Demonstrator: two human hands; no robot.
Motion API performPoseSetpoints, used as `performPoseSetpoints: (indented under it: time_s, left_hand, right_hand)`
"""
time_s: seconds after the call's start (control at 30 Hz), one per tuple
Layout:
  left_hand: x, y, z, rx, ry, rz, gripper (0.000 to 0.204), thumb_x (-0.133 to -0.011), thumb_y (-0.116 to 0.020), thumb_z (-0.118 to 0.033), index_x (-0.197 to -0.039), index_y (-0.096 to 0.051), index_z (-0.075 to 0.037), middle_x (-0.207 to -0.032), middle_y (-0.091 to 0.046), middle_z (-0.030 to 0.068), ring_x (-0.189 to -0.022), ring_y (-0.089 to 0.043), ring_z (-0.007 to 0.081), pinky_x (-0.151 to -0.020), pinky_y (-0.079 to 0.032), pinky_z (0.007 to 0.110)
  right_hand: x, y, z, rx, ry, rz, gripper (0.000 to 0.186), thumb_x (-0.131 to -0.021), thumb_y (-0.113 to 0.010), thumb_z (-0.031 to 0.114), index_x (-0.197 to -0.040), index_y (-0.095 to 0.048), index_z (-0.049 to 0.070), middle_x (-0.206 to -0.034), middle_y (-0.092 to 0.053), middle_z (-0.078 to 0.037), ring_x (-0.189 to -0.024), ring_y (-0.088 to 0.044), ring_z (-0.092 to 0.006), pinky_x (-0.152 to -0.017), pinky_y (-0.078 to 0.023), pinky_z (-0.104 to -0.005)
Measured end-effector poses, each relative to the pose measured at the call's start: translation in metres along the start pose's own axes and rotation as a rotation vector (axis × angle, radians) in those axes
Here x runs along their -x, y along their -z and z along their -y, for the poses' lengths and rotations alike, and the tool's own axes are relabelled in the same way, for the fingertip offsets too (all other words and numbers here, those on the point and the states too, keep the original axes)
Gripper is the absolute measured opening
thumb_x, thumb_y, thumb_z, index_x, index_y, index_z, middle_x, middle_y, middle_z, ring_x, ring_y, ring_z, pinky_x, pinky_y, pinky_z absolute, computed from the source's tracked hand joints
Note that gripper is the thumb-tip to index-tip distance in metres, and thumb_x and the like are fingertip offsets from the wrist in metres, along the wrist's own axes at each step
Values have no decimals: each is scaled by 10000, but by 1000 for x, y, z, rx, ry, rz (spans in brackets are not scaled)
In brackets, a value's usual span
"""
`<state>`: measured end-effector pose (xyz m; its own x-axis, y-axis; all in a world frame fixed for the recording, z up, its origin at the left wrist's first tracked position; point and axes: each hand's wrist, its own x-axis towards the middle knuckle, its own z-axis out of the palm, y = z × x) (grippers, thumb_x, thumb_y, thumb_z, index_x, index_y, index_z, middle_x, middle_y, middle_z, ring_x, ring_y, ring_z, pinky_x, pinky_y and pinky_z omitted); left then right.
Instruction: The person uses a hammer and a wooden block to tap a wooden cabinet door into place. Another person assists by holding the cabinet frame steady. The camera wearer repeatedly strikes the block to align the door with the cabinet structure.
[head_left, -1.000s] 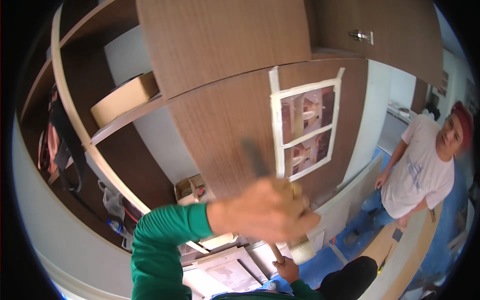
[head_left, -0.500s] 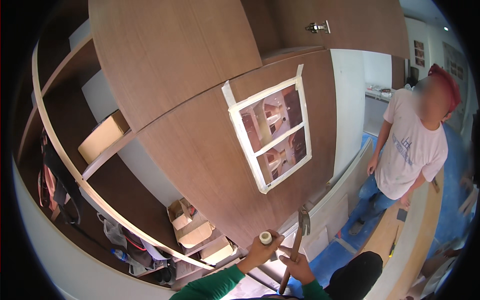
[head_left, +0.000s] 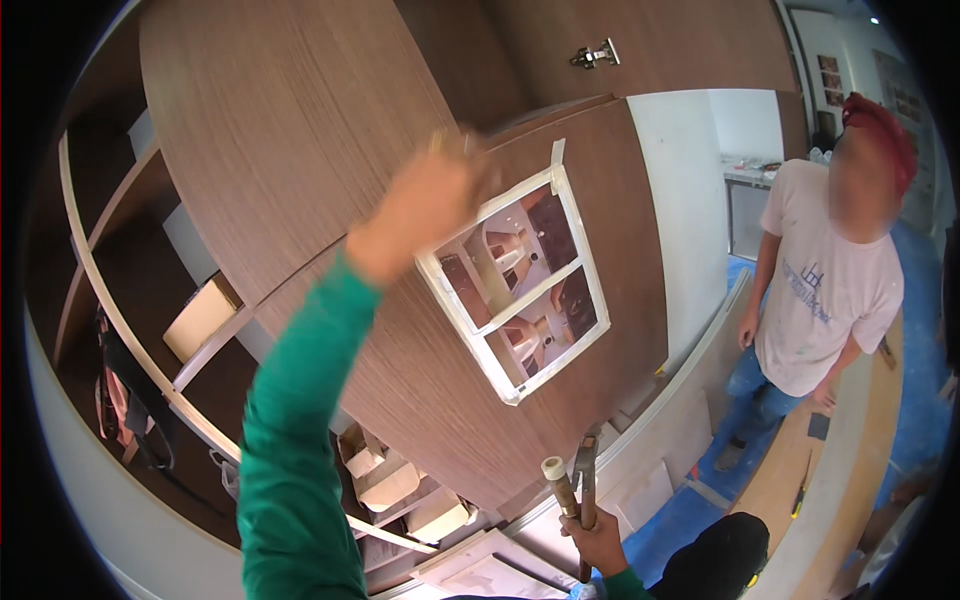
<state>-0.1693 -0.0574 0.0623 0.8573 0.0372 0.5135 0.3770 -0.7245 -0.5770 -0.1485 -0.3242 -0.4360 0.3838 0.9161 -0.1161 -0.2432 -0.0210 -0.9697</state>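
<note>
My left hand (head_left: pixel 425 205) is raised in front of the brown wood cabinet panels (head_left: pixel 300 110), next to the upper corner of a taped-up picture sheet (head_left: pixel 515 285). Motion smears its fingers, so I cannot tell whether they are open or closed. Low in the middle, my right hand (head_left: pixel 600 545) is closed around a hammer (head_left: pixel 587 490), its head pointing up. The same hand also holds a brown tool handle with a pale round end (head_left: pixel 555 470); its lower part is hidden.
Open shelves (head_left: pixel 85 235) with boxes and bags curve along the left. At right stands a person (head_left: pixel 835 275) in a red cap and pale T-shirt, beside long boards (head_left: pixel 850 450) and blue floor sheeting (head_left: pixel 660 525). A dark rounded shape (head_left: pixel 715 555) is at lower right.
My left hand has let go of the round-ended handle and risen to the picture sheet's upper corner. That handle is now in my right hand with the hammer. The view has shifted slightly.
</note>
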Motion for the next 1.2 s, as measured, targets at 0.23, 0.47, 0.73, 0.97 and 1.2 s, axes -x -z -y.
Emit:
performPoseSetpoints:
  time_s: [0.23,0.47,0.73,0.97,1.2]
  left_hand:
    - [-106,12,58,-687,-128,432,684,-1113,-441,-485,-763,-797,-17,-977,-785,152,-1161,-684,374,-1211,-405,479]
    - [21,198,-38,-324,-172,-207,237,-1023,-674,-251,-984,-779,-42,-837,-726,136,-776,-687,316,-729,-559,412]
    - [259,358,-53,-648,625,-860,217,-1003,-671,-184,-1156,-743,-48,-793,-723,125,-691,-670,278,-659,-532,385]
    - [333,259,-55,-377,969,-876,333,-985,-669,-125,-1307,-711,-54,-754,-720,115,-616,-654,246,-598,-509,361]
    - [260,84,-60,-154,1085,214,617,-944,-669,-103,-1525,-531,53,-651,-670,155,-488,-614,302,-531,-497,378]
  right_hand:
    - [-9,-13,-9,-153,-81,61,227,-926,-781,32,-1102,-706,-90,-911,-751,-90,-798,-745,-161,-754,-628,-323]
    - [-30,-6,-21,-204,-107,41,183,-934,-741,-10,-1086,-683,-94,-876,-726,-88,-738,-722,-157,-692,-626,-308]
    - [-53,7,-33,-285,-168,-3,83,-962,-670,-16,-1013,-616,-53,-788,-664,-96,-621,-664,-183,-595,-577,-320]
    - [-52,5,-28,-196,-198,-33,74,-987,-653,4,-1012,-599,-41,-760,-658,-103,-586,-651,-193,-567,-560,-332]
    - [-39,7,-43,-233,-230,-30,92,-988,-675,12,-1023,-606,-38,-761,-671,-115,-573,-665,-209,-547,-561,-336]
